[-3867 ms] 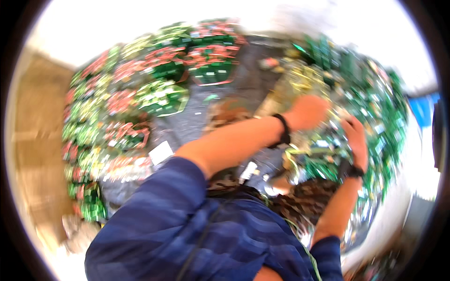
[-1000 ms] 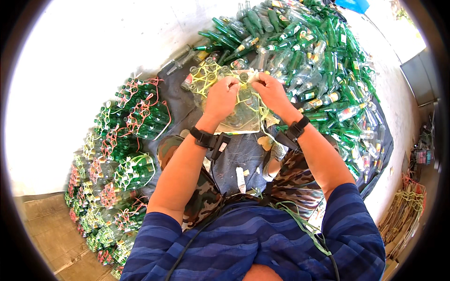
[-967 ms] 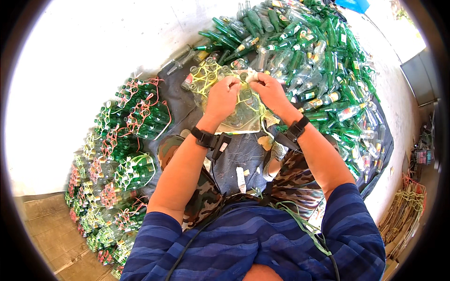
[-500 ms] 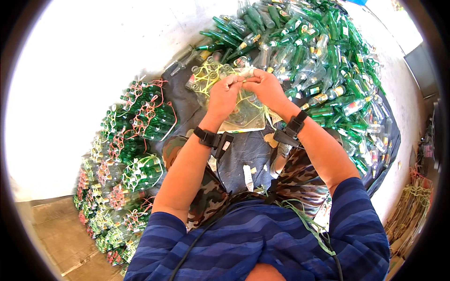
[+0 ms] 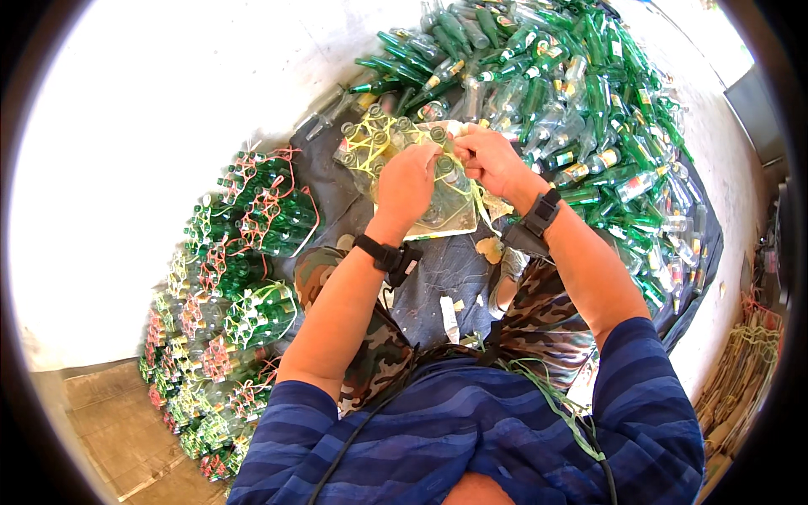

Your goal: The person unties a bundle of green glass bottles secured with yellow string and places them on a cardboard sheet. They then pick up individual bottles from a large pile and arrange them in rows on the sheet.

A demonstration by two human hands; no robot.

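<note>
A cluster of clear glass bottles [image 5: 450, 200] stands upright on a flat board [image 5: 461, 225] in front of me. Yellow plastic strap [image 5: 367, 151] is laced around the bottle necks, mostly on the left side of the cluster. My left hand [image 5: 406, 187] is over the middle of the cluster, fingers closed in a pinch on the strap by a bottle neck. Just to its right, my right hand [image 5: 495, 160] pinches the strap with thumb and fingertips. The strand between the hands is thin and hard to see. A loose yellow tail [image 5: 481, 200] hangs at the cluster's right side.
Loose green and clear bottles [image 5: 581, 109] lie heaped at the far right. Bundles of bottles tied with red and yellow strap [image 5: 261, 210] stand at the left. Dark sheeting [image 5: 433, 273] covers the floor, with paper scraps [image 5: 449, 318] on it. Green strands [image 5: 564, 404] lie across my lap.
My hands, which met over the bottles, have drawn apart. The right hand has moved to the right and slightly down, uncovering bottle mouths between them. The left hand has turned, its back now upward.
</note>
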